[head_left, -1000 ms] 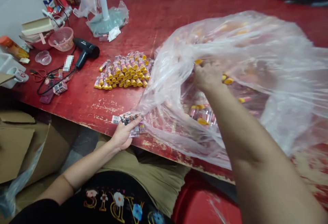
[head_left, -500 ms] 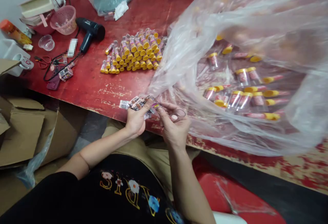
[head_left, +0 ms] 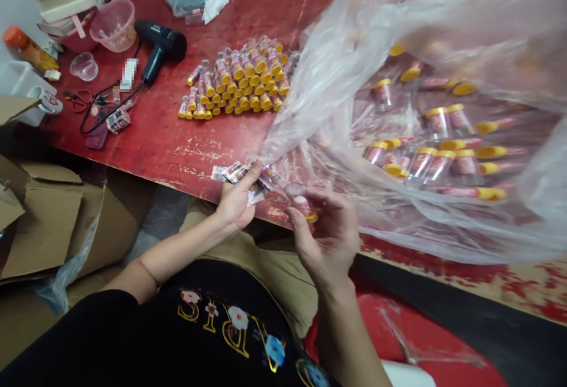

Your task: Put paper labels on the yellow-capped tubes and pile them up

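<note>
My left hand [head_left: 239, 198] is closed on a bunch of printed plastic sleeves [head_left: 234, 171], the thumb pressed over them near the table's front edge. In my right hand [head_left: 330, 233] is a small clear tube with a yellow cap [head_left: 305, 205], gripped between thumb and fingers. Its clear end points toward the sleeves, and its capped end lies by my palm. Behind my hands, a large clear plastic bag [head_left: 319, 85] lies gaping, with several yellow-capped tubes [head_left: 425, 162] inside. A stack of sleeved tubes with yellow caps [head_left: 243, 80] lies beyond my left hand.
On the red table [head_left: 177, 133] a black heat gun [head_left: 159, 47] lies at the back left. Near it are a pink basket [head_left: 113, 26], red-handled scissors [head_left: 78, 102] and a white mug [head_left: 48, 102]. Cardboard boxes [head_left: 53, 221] stand below the left edge.
My right hand has moved right, away from the sleeves, and turned the tube so its yellow cap now shows. My left hand still grips the sleeves. The view has shifted slightly.
</note>
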Tool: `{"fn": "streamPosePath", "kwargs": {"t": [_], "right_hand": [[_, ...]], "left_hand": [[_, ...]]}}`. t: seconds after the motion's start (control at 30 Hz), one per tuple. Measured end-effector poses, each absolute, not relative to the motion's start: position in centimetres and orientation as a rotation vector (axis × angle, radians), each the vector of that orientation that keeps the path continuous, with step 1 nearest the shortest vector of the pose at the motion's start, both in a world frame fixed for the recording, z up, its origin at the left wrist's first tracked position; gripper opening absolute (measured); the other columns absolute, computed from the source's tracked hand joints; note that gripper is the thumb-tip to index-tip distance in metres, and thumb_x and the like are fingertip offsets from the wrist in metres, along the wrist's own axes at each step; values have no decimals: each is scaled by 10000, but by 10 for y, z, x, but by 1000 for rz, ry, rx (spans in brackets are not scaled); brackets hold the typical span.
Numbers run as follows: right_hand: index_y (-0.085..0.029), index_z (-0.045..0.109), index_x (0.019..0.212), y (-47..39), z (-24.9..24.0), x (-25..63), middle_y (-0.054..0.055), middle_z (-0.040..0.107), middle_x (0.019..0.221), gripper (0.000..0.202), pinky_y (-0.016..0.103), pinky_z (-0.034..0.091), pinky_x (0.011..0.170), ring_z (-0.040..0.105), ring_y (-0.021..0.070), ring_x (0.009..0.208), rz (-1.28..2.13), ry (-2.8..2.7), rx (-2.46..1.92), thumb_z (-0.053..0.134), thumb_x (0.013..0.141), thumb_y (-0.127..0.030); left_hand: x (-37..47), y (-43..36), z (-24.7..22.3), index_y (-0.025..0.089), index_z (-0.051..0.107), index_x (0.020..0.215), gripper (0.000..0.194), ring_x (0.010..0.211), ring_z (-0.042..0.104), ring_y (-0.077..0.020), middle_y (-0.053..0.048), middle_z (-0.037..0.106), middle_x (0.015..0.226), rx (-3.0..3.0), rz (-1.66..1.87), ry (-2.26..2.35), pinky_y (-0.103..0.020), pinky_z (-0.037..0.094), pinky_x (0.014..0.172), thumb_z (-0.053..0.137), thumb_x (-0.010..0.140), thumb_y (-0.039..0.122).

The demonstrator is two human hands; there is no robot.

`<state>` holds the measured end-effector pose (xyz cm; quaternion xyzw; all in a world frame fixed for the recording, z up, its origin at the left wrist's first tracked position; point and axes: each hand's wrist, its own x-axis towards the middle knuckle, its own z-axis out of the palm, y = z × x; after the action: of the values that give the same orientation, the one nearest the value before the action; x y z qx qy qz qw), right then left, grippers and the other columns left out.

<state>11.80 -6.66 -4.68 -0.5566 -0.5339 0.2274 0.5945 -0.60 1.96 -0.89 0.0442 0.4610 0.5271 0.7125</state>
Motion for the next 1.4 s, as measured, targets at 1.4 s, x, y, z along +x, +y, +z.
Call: {"fn": "streamPosePath", "kwargs": {"t": [1.4], "right_hand": [[-251, 860, 1042, -53, -36, 80, 38, 853, 934, 199, 343, 686, 753, 816, 210, 819, 337, -1219, -1332, 825, 878, -144]], "left_hand": [[-41, 2, -20, 190, 754, 977, 632, 827, 728, -154, -1, 801, 923, 463, 1147, 1064, -300, 584, 828, 1080, 463, 359]]}}
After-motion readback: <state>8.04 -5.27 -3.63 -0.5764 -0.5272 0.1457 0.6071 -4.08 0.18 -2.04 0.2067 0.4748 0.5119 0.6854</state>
